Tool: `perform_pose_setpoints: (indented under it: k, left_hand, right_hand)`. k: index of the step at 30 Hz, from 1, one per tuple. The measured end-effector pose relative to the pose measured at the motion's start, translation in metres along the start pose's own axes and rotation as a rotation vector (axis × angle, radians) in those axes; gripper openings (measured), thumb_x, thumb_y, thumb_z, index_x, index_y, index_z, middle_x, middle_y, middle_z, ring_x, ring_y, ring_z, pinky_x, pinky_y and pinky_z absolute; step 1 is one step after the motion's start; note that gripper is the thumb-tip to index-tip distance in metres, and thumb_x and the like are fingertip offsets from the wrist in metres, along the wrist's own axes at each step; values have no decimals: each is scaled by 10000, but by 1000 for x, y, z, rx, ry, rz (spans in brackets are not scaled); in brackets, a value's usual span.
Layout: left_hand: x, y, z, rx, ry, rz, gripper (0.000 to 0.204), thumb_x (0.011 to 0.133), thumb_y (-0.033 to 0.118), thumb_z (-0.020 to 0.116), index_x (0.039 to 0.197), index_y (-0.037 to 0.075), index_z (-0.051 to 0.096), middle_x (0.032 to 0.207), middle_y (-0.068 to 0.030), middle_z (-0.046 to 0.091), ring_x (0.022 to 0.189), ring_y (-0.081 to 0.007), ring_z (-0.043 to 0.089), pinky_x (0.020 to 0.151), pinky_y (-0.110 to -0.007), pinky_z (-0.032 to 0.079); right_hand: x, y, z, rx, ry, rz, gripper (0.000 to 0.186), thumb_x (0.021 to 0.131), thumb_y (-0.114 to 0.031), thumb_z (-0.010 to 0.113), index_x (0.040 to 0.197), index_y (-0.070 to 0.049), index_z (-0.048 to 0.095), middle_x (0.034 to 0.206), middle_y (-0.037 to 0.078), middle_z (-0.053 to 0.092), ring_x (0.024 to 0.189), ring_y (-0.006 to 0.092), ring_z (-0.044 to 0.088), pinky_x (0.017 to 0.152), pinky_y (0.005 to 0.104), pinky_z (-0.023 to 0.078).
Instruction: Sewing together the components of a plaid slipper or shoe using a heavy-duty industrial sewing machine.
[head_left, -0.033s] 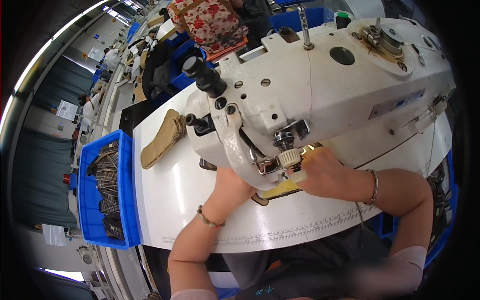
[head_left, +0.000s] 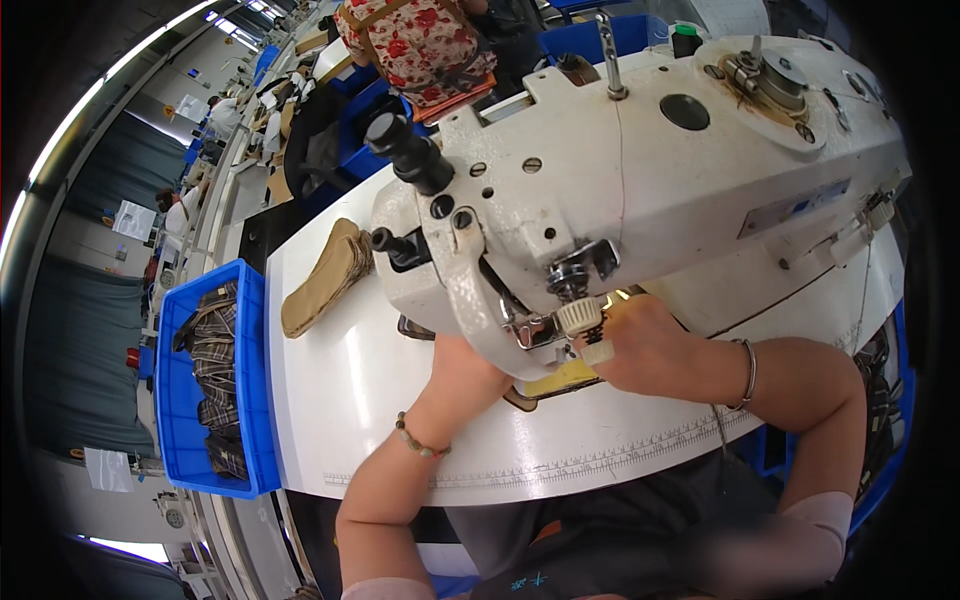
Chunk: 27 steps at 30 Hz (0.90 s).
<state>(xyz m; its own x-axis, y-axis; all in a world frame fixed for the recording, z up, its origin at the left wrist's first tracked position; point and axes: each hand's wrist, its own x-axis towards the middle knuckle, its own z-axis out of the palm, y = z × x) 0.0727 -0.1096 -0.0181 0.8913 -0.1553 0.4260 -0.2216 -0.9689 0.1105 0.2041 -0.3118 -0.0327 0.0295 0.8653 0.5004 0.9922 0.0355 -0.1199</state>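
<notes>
A white sewing machine [head_left: 660,180] stands over a white worktable [head_left: 330,400]. My left hand [head_left: 465,375] reaches under the left side of its head, its fingers hidden there. My right hand [head_left: 645,350] is beside the needle mechanism [head_left: 580,315], fingers curled and partly hidden behind it; what they grip, if anything, is unclear. A yellow plate [head_left: 555,380] with a dark-edged tan piece [head_left: 520,400] under it lies between my hands. A stack of tan, elongated cut pieces [head_left: 315,290] lies left of the machine head.
A blue bin [head_left: 255,390] of plaid fabric pieces [head_left: 215,350] is at the table's left. Further blue bins [head_left: 590,40] stand behind and at the right. A co-worker in floral clothing [head_left: 405,45] sits ahead; others work along a bench at far left.
</notes>
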Motion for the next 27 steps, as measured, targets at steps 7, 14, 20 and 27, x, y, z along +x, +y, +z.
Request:
perform_pose_setpoints:
  k: [7,14,20,27]
  left_hand:
    - [1,13,-1,211,-9,144,288,696,106,699,979,115,754,918,4,609,795,-187,637,637,-381,465]
    - [0,16,-1,217,-34,142,275,715,123,688,982,121,758,921,10,592,850,-171,628,650,-378,447]
    - [-2,14,1,249,-40,153,300,693,119,705,987,128,763,905,8,591,841,-172,626,657,-382,454]
    - [-3,14,0,375,-139,93,304,670,132,736,973,136,760,846,11,596,824,-162,641,650,-349,479]
  right_hand:
    - [-4,-1,10,23,-20,53,122,675,-123,694,689,-4,671,609,102,598,506,223,635,450,358,495]
    - [-6,1,17,56,-12,9,120,667,-124,688,623,-19,651,619,108,601,505,230,628,460,372,502]
    - [-4,-2,9,27,-58,7,110,692,-114,682,683,-7,659,597,111,590,503,227,631,455,359,493]
    - [-3,-1,9,44,-30,19,104,730,-92,671,749,9,650,578,104,589,489,219,629,444,350,484]
